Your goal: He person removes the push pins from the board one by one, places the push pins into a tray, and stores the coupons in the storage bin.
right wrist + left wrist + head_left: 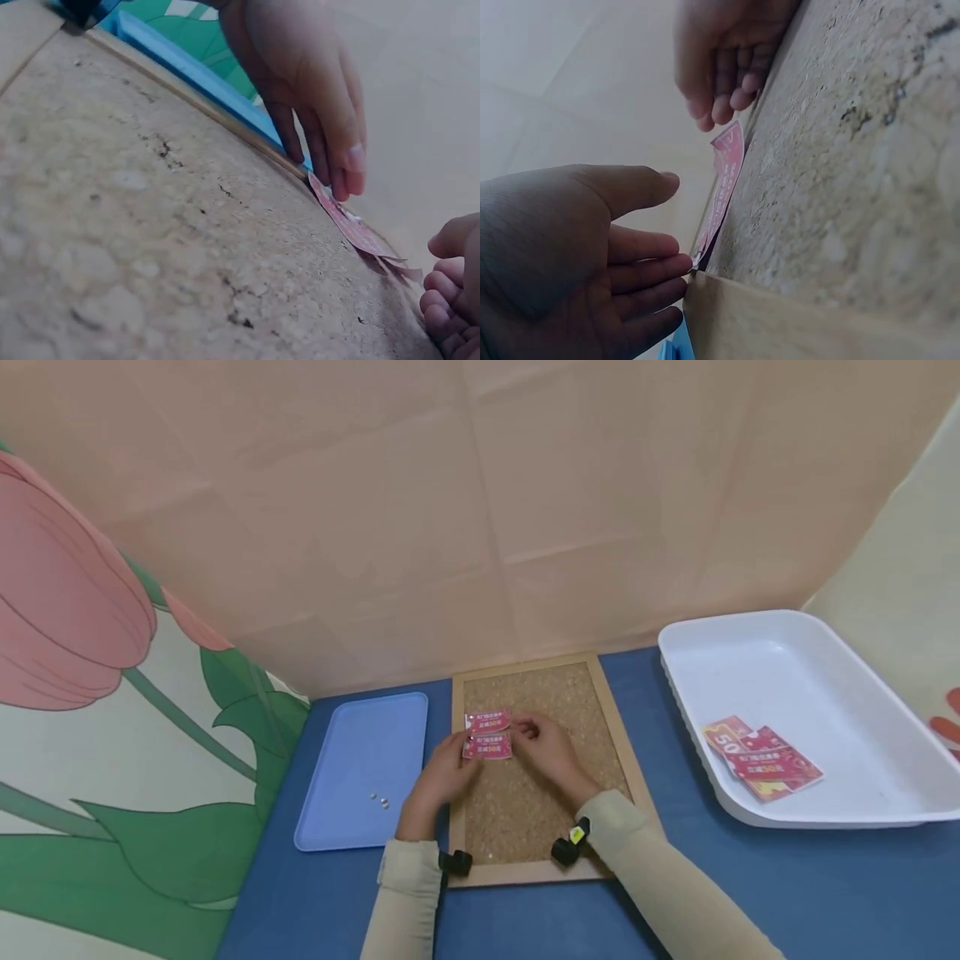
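Two pink printed coupons lie on a cork board, an upper coupon and a lower coupon. My left hand is at their left edge. Its fingers are nearly straight and the fingertips touch or almost touch a coupon's corner, with the thumb held apart in the left wrist view. Near the coupons' right edge is my right hand, its fingers loosely curled. A small gap shows between those fingers and the pink paper, which bows up slightly from the cork. Whatever fastens the coupons is too small to make out.
Left of the board lies a blue tray with a few small pale pieces. At the right stands a white tub holding several more pink coupons. A beige-covered wall rises behind the blue tabletop.
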Demonstrator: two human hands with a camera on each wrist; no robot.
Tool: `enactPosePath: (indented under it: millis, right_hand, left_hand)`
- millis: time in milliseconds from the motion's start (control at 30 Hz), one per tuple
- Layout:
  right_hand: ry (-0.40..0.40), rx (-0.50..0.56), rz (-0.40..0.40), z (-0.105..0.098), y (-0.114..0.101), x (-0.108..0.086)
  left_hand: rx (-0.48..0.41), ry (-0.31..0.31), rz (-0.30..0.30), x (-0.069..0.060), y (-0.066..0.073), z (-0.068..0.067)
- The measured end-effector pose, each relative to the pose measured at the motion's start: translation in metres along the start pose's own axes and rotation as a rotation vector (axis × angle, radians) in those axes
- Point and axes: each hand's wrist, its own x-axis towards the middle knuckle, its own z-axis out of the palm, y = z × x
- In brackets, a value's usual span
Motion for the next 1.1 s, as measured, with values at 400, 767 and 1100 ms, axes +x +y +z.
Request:
enactPosePath:
  millis: [400,767,1100]
  right_hand:
    - [0.007,-0.132,-0.097,0.008,-0.003,-0.003]
    - [-0.013,-0.118,-0.089,0.005,-0.002,0.001]
    - [-0.027,-0.120,-0.079,0.005,0.001,-0.002]
  left_hand:
    - [0.184,0.026,-0.006,0.008,0.005,-0.011]
    - [0.296,0.006,-0.082,0.032,0.008,-0.020]
    - [0.389,0.018,-0.086,0.042,0.004,-0.017]
